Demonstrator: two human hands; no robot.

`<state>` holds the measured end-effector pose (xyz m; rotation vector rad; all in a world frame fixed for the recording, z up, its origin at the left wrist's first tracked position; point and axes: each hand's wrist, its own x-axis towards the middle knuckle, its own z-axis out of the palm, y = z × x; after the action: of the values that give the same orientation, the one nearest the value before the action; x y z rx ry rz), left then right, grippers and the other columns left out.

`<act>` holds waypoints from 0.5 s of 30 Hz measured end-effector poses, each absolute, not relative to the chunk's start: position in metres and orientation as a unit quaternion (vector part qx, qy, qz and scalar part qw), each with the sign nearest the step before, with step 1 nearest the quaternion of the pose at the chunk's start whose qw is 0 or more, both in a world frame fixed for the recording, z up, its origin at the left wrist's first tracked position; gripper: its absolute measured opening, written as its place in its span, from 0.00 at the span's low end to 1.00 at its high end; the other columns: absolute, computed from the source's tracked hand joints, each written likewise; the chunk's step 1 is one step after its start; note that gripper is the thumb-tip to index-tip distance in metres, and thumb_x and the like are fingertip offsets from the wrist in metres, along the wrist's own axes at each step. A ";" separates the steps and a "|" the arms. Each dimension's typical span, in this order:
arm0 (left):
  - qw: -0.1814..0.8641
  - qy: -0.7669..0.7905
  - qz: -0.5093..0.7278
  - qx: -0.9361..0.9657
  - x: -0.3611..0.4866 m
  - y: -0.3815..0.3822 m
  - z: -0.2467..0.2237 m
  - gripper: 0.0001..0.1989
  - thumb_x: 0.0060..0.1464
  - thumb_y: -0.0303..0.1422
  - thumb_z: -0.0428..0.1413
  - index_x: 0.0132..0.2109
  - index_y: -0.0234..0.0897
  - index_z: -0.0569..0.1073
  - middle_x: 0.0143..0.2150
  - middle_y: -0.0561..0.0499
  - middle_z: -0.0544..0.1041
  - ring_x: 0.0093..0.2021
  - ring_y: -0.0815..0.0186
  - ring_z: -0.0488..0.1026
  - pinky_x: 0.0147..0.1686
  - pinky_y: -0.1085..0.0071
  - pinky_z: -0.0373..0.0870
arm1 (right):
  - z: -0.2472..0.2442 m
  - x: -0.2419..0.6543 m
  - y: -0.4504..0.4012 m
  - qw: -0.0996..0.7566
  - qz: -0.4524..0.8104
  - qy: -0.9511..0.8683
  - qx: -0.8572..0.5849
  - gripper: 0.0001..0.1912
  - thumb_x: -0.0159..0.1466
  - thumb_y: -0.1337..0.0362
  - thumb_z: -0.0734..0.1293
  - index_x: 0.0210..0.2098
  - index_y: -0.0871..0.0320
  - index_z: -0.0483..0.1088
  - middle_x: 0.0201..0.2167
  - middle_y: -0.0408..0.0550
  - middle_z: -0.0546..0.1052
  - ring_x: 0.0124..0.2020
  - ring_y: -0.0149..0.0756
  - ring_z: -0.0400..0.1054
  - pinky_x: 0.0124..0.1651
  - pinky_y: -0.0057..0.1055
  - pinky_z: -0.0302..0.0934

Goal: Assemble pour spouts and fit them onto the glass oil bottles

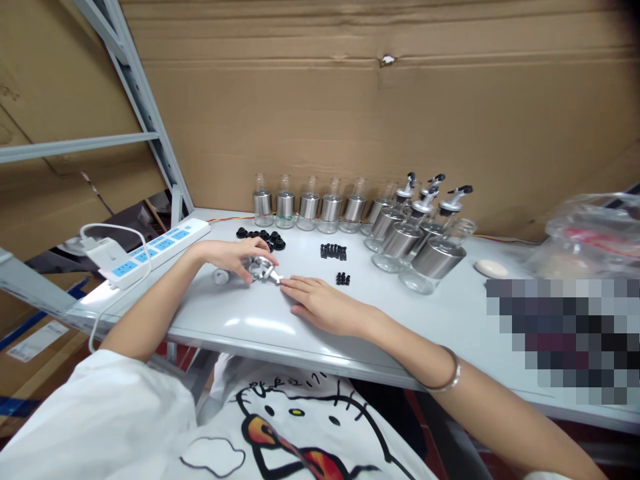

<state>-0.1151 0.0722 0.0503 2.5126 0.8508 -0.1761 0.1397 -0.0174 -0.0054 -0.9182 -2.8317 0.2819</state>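
Head view: across mid-frame, the counter (450,313) was lined with glass bottles (332,210), upper centre to right. At centre, the right hand (325,307) was laid flat, fingers extended; centre-left, the left hand (235,255) was curved, apart from it, beside silvery parts (261,269); whether any were gripped could not be told.

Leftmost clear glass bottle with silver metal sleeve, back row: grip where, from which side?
Likely around the silver metal sleeve of the clear glass bottle, coming from the left. The sleeve is a straight upright cylinder, wider than the narrow neck; a similar sleeved glass bottle stands close on the right, and black round pieces lie in front.
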 end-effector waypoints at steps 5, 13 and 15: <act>0.230 0.322 -0.067 0.916 -0.119 0.073 0.050 0.29 0.48 0.42 0.60 0.58 0.47 0.66 0.57 0.47 0.61 0.60 0.54 0.58 0.60 0.60 0.56 | -0.005 0.139 -0.017 0.067 0.094 -0.943 -0.311 0.24 0.70 0.63 0.56 0.63 0.64 0.57 0.65 0.55 0.56 0.65 0.48 0.51 0.64 0.49 0.52; 0.239 0.285 -0.093 0.924 -0.143 0.073 0.069 0.41 0.44 0.36 0.62 0.64 0.41 0.55 0.64 0.44 0.58 0.64 0.53 0.55 0.62 0.59 0.54 | -0.005 0.139 -0.017 0.064 0.092 -0.943 -0.313 0.24 0.70 0.63 0.55 0.64 0.63 0.57 0.65 0.54 0.57 0.65 0.49 0.51 0.64 0.49 0.52; 0.236 0.270 -0.096 0.929 -0.143 0.075 0.069 0.38 0.45 0.35 0.61 0.63 0.41 0.57 0.64 0.44 0.60 0.64 0.53 0.56 0.62 0.60 0.55 | -0.005 0.139 -0.018 0.060 0.091 -0.943 -0.313 0.24 0.70 0.64 0.55 0.64 0.64 0.56 0.66 0.54 0.56 0.65 0.49 0.51 0.64 0.49 0.52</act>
<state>-0.1433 0.0746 0.0689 2.5468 0.7399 -0.2639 0.1395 -0.0177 -0.0051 -0.9482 -2.8561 0.2759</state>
